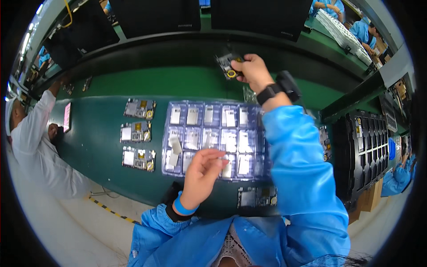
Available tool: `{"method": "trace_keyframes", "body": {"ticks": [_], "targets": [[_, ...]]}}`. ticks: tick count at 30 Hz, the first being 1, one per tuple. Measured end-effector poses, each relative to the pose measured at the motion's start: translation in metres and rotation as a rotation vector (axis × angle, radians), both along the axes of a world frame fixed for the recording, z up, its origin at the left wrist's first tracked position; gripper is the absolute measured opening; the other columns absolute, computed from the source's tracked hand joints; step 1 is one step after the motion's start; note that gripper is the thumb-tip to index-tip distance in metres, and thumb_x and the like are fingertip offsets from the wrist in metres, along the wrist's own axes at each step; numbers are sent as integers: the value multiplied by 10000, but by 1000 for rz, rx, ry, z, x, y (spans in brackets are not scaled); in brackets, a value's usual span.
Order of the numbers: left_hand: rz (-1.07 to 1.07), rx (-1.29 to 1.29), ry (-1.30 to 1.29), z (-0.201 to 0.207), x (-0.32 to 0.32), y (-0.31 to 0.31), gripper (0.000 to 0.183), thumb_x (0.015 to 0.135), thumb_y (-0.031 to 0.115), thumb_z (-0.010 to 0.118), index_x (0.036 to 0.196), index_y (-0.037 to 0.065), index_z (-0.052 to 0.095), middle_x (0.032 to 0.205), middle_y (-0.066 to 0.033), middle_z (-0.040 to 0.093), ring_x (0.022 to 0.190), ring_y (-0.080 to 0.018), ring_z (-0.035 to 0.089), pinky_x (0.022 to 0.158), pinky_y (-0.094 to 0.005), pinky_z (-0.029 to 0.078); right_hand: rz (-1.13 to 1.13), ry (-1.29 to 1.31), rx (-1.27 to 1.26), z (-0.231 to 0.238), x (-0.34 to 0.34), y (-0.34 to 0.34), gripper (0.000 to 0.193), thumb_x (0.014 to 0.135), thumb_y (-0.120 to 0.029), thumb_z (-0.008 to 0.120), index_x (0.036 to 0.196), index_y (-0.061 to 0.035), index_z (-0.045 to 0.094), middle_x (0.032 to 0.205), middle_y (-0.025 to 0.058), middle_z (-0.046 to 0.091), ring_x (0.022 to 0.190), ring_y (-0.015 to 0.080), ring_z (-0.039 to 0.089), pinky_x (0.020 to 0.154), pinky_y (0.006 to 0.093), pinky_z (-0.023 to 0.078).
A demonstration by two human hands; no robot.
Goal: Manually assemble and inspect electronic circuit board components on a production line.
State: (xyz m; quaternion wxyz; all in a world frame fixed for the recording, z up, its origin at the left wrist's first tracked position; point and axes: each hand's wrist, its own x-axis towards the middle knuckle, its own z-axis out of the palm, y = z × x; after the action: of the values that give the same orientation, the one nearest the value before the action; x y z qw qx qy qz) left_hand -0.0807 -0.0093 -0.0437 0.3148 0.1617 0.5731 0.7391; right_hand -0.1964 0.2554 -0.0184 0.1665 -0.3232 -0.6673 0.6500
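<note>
My right hand [254,71], stretched toward the far side of the bench, grips a circuit board [227,66] with a yellow-ringed round part. Over the front of a clear compartment tray [166,133] is my left hand [201,177]. Its thumb and fingers are drawn together, and whether a small piece is between them I cannot make out. Flat silvery metal pieces [192,115] lie in the tray's compartments. One bent silvery piece [175,145] sticks up at the tray's left side, close to my left hand. My right forearm hides the tray's right end.
Three circuit boards [138,132] lie in a column left of the tray. Another board [257,196] lies near the front edge. At the right stands a black slotted rack [362,151]. Dark monitors [155,18] line the back. A person in white [38,147] sits at left.
</note>
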Motion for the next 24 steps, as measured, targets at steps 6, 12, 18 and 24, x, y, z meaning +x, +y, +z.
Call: {"method": "trace_keyframes", "body": {"ticks": [6, 12, 18, 24], "targets": [[264, 257, 121, 18, 17, 11, 267, 914, 126, 444, 1149, 5, 406, 1090, -97, 524, 984, -148, 518, 858, -274, 410, 415, 206, -631, 46, 134, -114, 195, 822, -117, 590, 975, -10, 535, 873, 66, 608, 778, 133, 598, 619, 265, 503], [297, 395, -35, 16, 32, -15, 225, 946, 161, 365, 1109, 18, 424, 1066, -83, 531, 951, -148, 530, 826, -310, 435, 480, 142, -365, 12, 188, -154, 181, 749, -126, 683, 870, -19, 601, 758, 11, 594, 669, 67, 535, 593, 195, 426], [568, 397, 49, 41, 4, -88, 285, 935, 159, 392, 1185, 23, 390, 1140, -90, 512, 1037, -193, 523, 897, -383, 456, 528, 14, 260, 10, 171, -109, 182, 720, -183, 643, 794, -19, 620, 683, 90, 610, 637, 186, 593, 577, 301, 461], [775, 508, 123, 43, -6, -119, 301, 936, 160, 386, 1206, 26, 380, 1184, -96, 485, 1080, -192, 495, 957, -388, 412, 570, -47, 936, -9, 97, -166, 226, 698, -225, 664, 747, -5, 641, 761, 187, 581, 804, 324, 556, 733, 392, 452]]}}
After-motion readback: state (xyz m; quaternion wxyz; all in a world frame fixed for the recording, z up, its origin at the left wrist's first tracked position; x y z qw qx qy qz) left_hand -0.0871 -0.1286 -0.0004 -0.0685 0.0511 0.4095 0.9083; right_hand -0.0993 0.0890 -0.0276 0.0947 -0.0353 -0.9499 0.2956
